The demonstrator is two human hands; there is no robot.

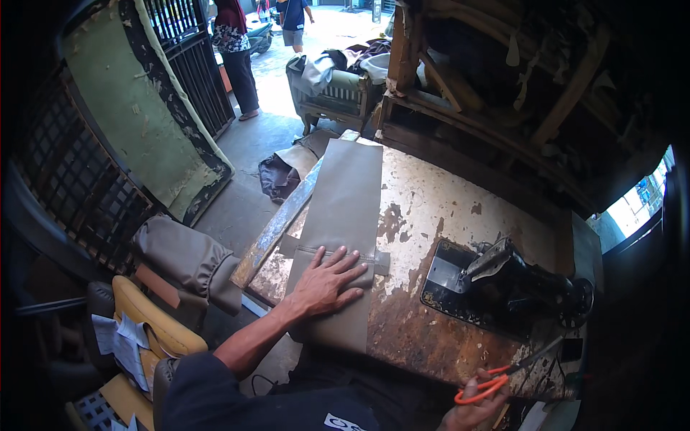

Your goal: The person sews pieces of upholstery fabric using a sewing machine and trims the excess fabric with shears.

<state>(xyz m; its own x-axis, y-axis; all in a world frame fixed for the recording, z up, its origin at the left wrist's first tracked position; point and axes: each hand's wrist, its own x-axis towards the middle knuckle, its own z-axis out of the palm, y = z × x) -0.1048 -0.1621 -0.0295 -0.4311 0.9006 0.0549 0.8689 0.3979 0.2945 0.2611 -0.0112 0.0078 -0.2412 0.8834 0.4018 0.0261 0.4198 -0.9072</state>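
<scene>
A long strip of grey-brown upholstery material point(343, 179) lies over the worn table, with a seam crossing it and a short band sticking out at each side. My left hand point(330, 281) rests flat on the strip near that seam, fingers spread. At the lower right, my right hand point(474, 402) grips scissors point(496, 381) by their orange handles, the dark blades pointing up and right over the table's near edge. A black sewing machine point(503, 276) stands on the right part of the table, apart from both hands.
The table point(424, 187) has peeling white paint. Grey-brown covers point(183, 251) and a yellow cushion point(158, 316) with papers are at the left. A wooden frame point(474, 108) rises behind the table. Cloth-laden furniture point(338, 93) and two people point(236, 57) are farther back.
</scene>
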